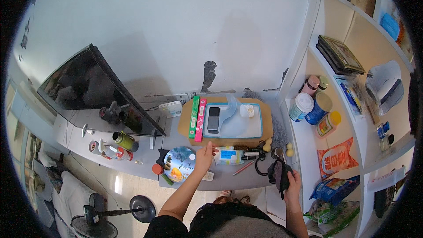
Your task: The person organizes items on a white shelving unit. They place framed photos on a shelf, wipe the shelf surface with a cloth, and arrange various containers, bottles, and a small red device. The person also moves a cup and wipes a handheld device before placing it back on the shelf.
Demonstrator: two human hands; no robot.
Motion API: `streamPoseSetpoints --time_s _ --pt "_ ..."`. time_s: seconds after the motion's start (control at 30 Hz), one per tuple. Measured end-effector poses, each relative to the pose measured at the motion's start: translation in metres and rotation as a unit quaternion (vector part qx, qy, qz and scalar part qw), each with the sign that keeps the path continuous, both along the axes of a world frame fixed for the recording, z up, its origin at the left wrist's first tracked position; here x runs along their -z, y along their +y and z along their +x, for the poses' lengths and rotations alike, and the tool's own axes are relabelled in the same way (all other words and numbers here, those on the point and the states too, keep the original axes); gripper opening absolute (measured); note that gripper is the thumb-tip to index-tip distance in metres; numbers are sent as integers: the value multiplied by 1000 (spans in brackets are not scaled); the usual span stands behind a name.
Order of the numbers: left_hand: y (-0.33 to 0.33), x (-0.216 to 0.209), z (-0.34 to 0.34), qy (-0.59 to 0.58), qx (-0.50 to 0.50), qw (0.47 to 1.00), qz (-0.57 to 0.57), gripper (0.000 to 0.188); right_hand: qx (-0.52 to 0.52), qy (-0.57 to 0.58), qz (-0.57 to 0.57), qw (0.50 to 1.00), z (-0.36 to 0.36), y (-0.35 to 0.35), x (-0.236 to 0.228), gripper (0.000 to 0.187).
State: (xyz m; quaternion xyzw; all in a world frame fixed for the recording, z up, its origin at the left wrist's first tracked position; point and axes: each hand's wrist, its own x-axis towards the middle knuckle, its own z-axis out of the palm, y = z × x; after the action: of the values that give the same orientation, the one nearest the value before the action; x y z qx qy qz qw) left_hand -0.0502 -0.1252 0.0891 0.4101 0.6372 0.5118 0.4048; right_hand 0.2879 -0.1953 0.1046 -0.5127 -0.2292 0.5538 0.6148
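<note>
My left hand [204,157] hovers over the grey counter [246,178], fingers apart and empty, between a round picture plate [179,164] and a blue-and-white wipes pack [229,155]. My right hand [291,182] grips a dark cloth pouch [279,172] at the counter's right end. Behind the hands a brown cardboard box [225,123] carries a white tray with a blue rim [260,121], a black phone [213,119], and a green and a pink long box [198,119].
A flat dark screen [94,90] stands at the left with bottles [124,141] in front of it. White shelves [304,141] at the right hold cups, jars and snack bags. A fan [101,216] stands on the floor below.
</note>
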Motion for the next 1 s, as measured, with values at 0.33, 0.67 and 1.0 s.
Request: streamPoseSetpoints --time_s 0.33,0.67,1.0 --pt "73 45 -67 453 -59 881 -121 100 11 -47 -16 999 -1 -2 17 16" --pt "105 93 -96 450 -53 879 -152 86 60 -46 -23 997 -6 -4 6 13" --pt "86 47 -114 293 -115 935 -166 75 45 -75 -32 996 -9 12 16 17"
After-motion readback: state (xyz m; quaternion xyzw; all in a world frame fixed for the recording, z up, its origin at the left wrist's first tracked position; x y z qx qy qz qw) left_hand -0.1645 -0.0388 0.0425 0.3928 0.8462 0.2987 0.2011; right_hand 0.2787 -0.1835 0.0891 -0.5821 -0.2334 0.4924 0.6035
